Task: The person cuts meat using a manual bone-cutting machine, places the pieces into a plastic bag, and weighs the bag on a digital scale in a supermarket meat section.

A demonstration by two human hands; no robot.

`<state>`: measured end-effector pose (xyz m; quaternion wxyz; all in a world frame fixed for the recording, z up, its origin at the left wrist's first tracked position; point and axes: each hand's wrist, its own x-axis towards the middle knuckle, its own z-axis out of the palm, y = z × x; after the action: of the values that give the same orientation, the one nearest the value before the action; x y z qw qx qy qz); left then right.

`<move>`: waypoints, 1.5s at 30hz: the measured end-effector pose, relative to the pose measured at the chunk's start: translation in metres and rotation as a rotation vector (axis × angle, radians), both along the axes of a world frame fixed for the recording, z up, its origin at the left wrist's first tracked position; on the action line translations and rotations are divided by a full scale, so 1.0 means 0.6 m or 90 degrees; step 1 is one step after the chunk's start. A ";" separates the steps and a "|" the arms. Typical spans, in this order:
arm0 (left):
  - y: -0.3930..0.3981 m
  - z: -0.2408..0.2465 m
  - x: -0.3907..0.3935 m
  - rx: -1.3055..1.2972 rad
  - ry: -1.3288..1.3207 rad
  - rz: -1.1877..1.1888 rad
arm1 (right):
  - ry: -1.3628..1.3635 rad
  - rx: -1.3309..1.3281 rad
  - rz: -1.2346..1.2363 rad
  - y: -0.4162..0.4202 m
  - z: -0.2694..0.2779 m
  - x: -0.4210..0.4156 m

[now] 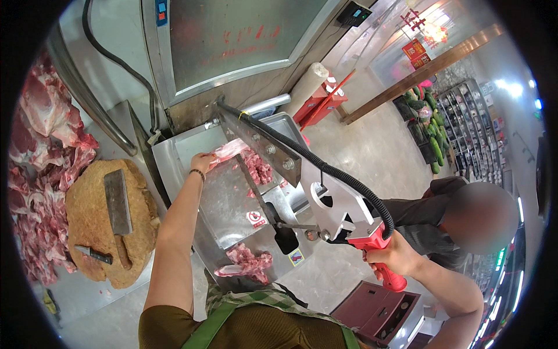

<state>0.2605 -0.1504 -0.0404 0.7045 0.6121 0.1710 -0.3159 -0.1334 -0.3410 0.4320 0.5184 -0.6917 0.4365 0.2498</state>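
Observation:
My left hand (202, 163) grips one end of a strip of raw meat with bone (227, 152), which lies across the steel plate of a bone-cutting machine (220, 207), its far end by the blade arm. My right hand (394, 255) is closed around the red handle (393, 279) at the end of the metal lever arm (322, 183). Cut meat pieces (258, 167) lie beyond the blade arm, partly hidden by it. Nearer my apron, more meat with bone (247, 263) rests on the machine's steel top.
At left, a cleaver (117, 203) and a small knife (94, 254) lie on a thick wooden chopping block (83, 218), beside piled raw meat (43, 174). A steel tray (285, 124) sits behind the lever. Another person (418, 222) is close at right, near a maroon cabinet (370, 307).

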 end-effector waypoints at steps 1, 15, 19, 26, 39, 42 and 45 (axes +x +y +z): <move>0.001 -0.002 0.000 -0.003 0.000 0.004 | 0.000 0.004 -0.006 0.001 0.000 0.000; 0.012 -0.038 0.005 0.065 -0.062 -0.059 | -0.047 -0.059 -0.040 -0.003 -0.361 -0.233; -0.002 -0.005 -0.019 0.141 -0.083 -0.103 | -0.116 -0.127 0.046 -0.026 -0.560 -0.321; -0.026 -0.003 -0.083 0.218 -0.148 -0.050 | -0.132 -0.235 0.123 -0.018 -0.712 -0.340; 0.010 -0.014 -0.343 0.111 -0.011 0.083 | -0.133 -0.226 0.143 -0.021 -0.788 -0.352; 0.086 -0.049 -0.313 0.089 -0.009 0.036 | -0.121 -0.221 0.124 -0.016 -0.761 -0.340; 0.108 -0.035 -0.273 0.138 -0.047 -0.043 | -0.076 -0.176 0.091 -0.018 -0.735 -0.340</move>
<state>0.0969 -0.0854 -0.0617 0.6287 0.7016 0.1575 -0.2960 -0.3372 -0.3517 -0.0090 0.4240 -0.7992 0.3852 0.1819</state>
